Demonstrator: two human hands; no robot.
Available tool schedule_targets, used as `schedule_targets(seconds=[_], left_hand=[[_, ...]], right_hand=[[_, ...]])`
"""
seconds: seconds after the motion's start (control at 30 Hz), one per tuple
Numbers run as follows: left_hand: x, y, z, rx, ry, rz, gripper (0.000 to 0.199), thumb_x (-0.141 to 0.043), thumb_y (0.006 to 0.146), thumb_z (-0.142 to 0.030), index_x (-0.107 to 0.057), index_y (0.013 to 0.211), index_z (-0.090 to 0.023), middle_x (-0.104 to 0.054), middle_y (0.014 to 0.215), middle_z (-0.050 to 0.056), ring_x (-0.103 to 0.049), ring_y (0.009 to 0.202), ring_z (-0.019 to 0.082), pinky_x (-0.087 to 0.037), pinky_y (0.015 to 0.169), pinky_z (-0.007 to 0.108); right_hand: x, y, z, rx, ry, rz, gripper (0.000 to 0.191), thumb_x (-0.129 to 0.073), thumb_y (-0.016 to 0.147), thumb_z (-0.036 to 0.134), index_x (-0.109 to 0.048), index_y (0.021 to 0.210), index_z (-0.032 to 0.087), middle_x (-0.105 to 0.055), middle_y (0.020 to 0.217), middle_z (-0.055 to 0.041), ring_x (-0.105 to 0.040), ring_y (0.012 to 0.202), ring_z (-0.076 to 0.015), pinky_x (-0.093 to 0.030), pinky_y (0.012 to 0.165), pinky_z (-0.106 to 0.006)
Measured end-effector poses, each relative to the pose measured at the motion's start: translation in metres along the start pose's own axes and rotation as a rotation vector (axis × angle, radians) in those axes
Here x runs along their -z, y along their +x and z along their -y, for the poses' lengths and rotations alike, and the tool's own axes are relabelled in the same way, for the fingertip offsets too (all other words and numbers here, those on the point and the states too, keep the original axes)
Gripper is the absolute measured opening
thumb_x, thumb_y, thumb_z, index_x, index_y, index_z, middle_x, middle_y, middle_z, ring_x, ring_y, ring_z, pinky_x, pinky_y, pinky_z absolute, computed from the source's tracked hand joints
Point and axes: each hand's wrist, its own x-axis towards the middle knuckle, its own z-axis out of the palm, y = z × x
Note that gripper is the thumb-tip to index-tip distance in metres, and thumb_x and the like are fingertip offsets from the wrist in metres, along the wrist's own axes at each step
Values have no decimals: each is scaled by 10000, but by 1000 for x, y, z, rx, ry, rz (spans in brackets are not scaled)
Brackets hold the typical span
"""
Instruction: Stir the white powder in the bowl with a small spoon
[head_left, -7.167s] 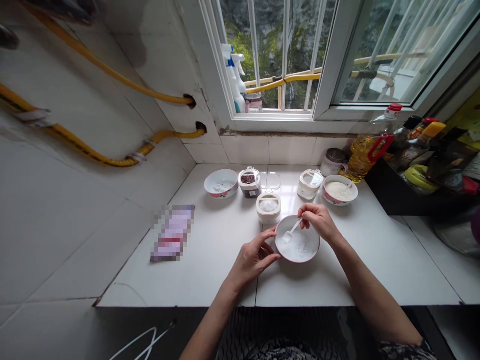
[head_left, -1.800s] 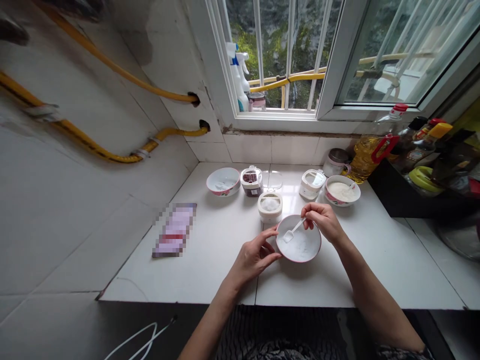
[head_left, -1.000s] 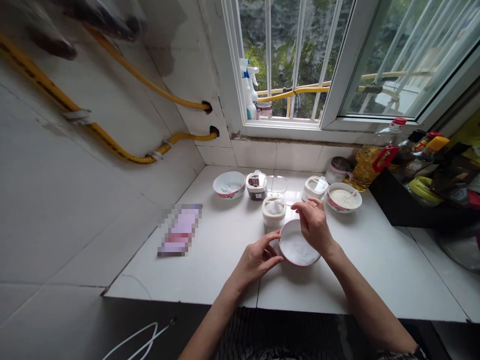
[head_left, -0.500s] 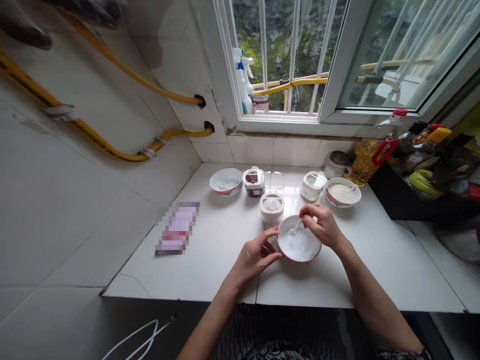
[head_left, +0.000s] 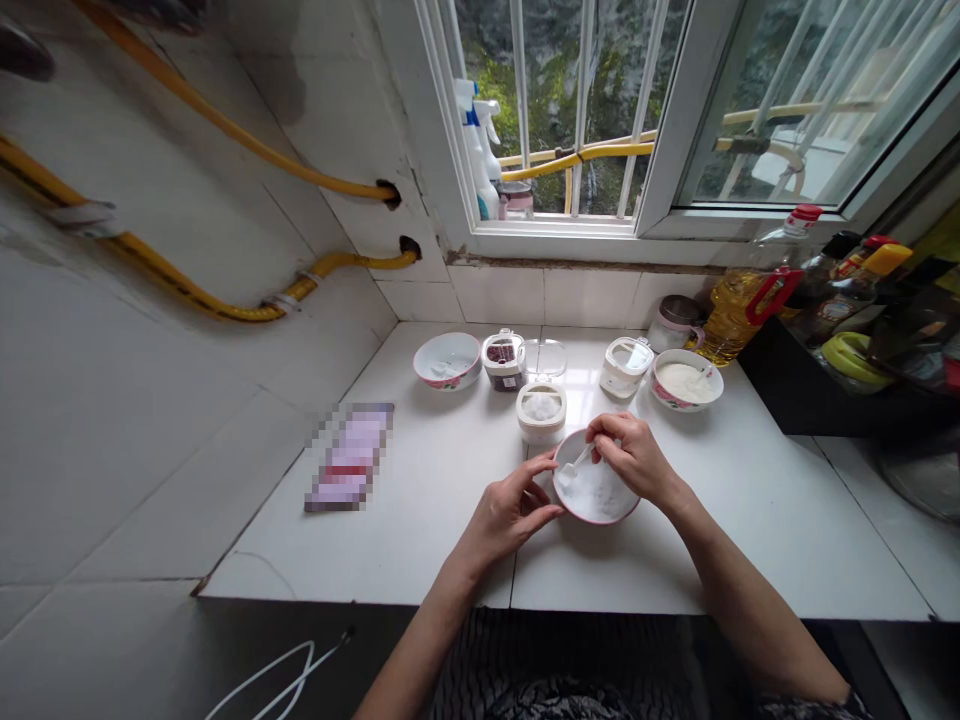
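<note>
My left hand (head_left: 517, 505) grips the left rim of a bowl (head_left: 600, 508) that stands on the white counter. White granules cover much of the bowl's inside. Pinched in the fingers of my right hand (head_left: 626, 455) is a small white spoon (head_left: 576, 465), its tip over the granules at the bowl's left side. Just behind the bowl stands a white container (head_left: 541, 422) of white granules, its clear lid (head_left: 545, 357) flipped up. Farther back is a container (head_left: 503, 362) with dark red contents, and to the right a third white container (head_left: 624, 372).
A bowl with a spoon inside (head_left: 448, 374) stands at the back left. Another bowl (head_left: 686, 393) holds pale powder at the right, near a jar (head_left: 675, 323) and an oil bottle (head_left: 739, 300). A black box (head_left: 795, 385) of bottles fills the right corner. A blurred purple packet (head_left: 351, 458) lies left.
The spoon and my right hand have shifted slightly left within the bowl. My left hand stays at the rim. The whole view has moved a little.
</note>
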Motion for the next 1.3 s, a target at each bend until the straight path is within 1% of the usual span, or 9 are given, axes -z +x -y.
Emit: schedule_targets(seconds=[0.17, 0.37, 0.6, 0.77, 0.9, 1.0, 1.1, 1.2, 1.3], left_hand=[[0, 0, -2, 11, 5, 3, 390, -698, 871, -263, -567, 1238, -239, -640, 1356, 121, -730, 705, 132, -625, 610, 247], [0, 1, -2, 5, -13, 7, 395, -698, 872, -262, -560, 1242, -243, -611, 1398, 122, -726, 701, 125, -626, 618, 248], [0, 1, -3, 3, -10, 12, 400, -692, 876, -263, -560, 1254, -245, -597, 1415, 125, -723, 714, 123, -622, 611, 241], [0, 1, -3, 8, -18, 8, 405, -694, 869, -261, -564, 1252, -239, -603, 1407, 127, -712, 703, 123, -623, 613, 256], [0, 1, -1, 6, -29, 11, 405, -697, 864, -251, -562, 1245, -244, -645, 1348, 108, -715, 708, 125, -628, 626, 261], [-1, 1, -1, 4, -35, 11, 415, -702, 857, -240, -559, 1247, -246, -643, 1348, 107, -720, 705, 125, -624, 613, 253], [-1, 1, -1, -1, -26, -1, 419, -703, 853, -227, -561, 1248, -243, -649, 1342, 104, -722, 698, 124, -621, 605, 246], [0, 1, -2, -4, -18, 6, 415, -700, 857, -231, -558, 1247, -245, -625, 1380, 110, -725, 704, 125, -623, 601, 244], [0, 1, -2, -6, -11, 8, 414, -698, 859, -231, -555, 1247, -245, -611, 1399, 115, -723, 694, 121, -625, 601, 245]], right_hand=[[0, 1, 5, -48, 139, 27, 184, -461, 747, 136, -601, 660, 218, -656, 560, 5, -583, 650, -178, -449, 763, -333], [8, 5, 4, -309, 503, -4, 115, -510, 685, 244, -613, 660, 199, -616, 497, 7, -517, 480, -140, -407, 516, -267], [16, 11, -5, -382, 668, -84, 111, -577, 649, 275, -633, 658, 180, -630, 498, -15, -512, 471, -133, -417, 501, -270], [9, 14, -1, -238, 580, -297, 136, -581, 796, 325, -615, 810, 195, -682, 655, -22, -610, 604, -160, -500, 621, -306], [0, 14, 7, -41, 278, -422, 132, -497, 935, 302, -594, 943, 213, -721, 802, -55, -655, 730, -192, -516, 739, -356], [-4, 13, 10, 180, -50, -375, 156, -451, 959, 200, -605, 952, 225, -728, 834, -60, -653, 761, -205, -471, 880, -407], [-4, 13, 10, 349, -239, -303, 206, -435, 942, 122, -613, 955, 224, -731, 830, -54, -649, 749, -205, -424, 948, -426], [-2, 11, 10, 392, -254, -362, 214, -443, 941, 97, -615, 971, 221, -737, 836, -46, -651, 723, -194, -421, 953, -423], [1, 8, 10, 322, -140, -446, 172, -469, 950, 129, -618, 952, 215, -738, 816, -40, -659, 718, -189, -453, 908, -414]])
